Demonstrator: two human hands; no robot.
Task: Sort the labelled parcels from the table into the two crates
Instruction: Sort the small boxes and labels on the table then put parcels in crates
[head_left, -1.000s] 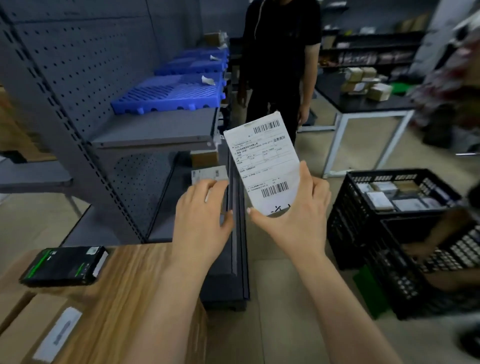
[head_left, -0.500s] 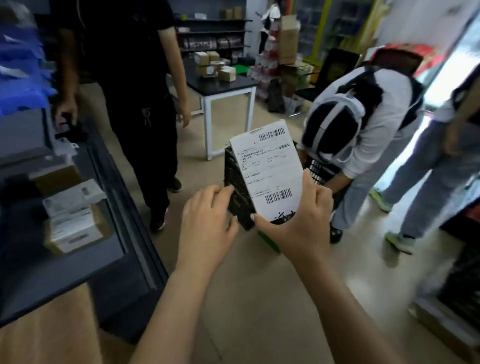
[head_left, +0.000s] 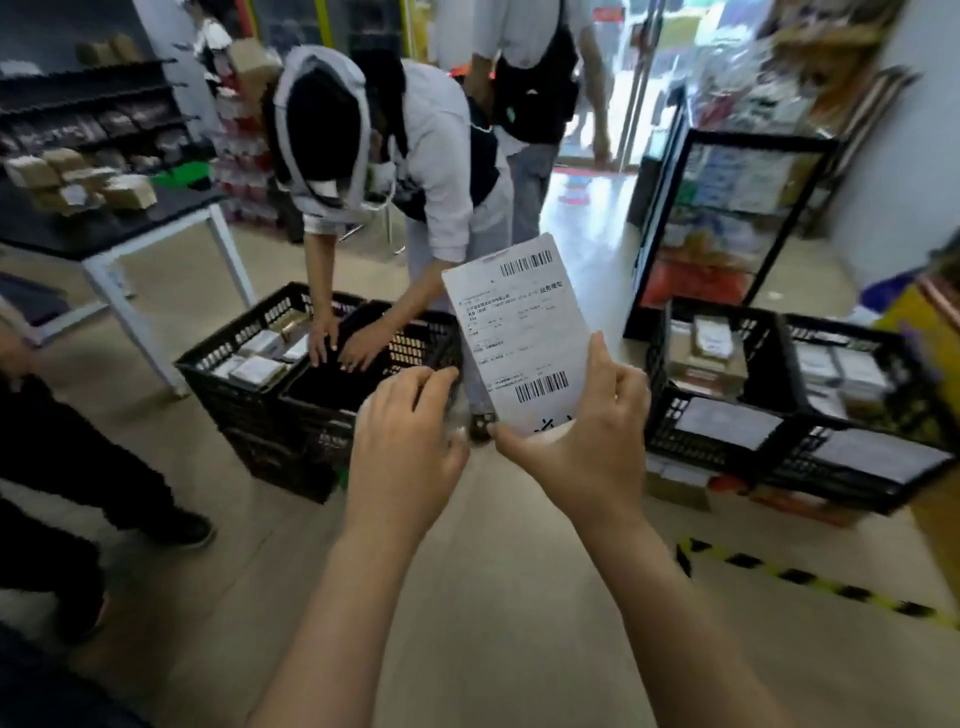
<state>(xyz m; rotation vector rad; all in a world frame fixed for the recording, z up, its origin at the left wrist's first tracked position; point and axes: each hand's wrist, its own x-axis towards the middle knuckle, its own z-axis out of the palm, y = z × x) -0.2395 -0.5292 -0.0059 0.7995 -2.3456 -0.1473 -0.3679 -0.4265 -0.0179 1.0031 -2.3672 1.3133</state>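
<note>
as view swings right | right hand still grips parcel | crates now ahead

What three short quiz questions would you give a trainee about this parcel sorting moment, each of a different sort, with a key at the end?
1. True or false: the labelled parcel is already lying inside a crate.
2. How many barcodes show on the parcel's label? A) none B) two C) five
3. Fill the gap: another person bends over the pair of black crates on the ___ side of the view.

Key: 1 false, it is held up in the air; 2 B; 3 left.
</note>
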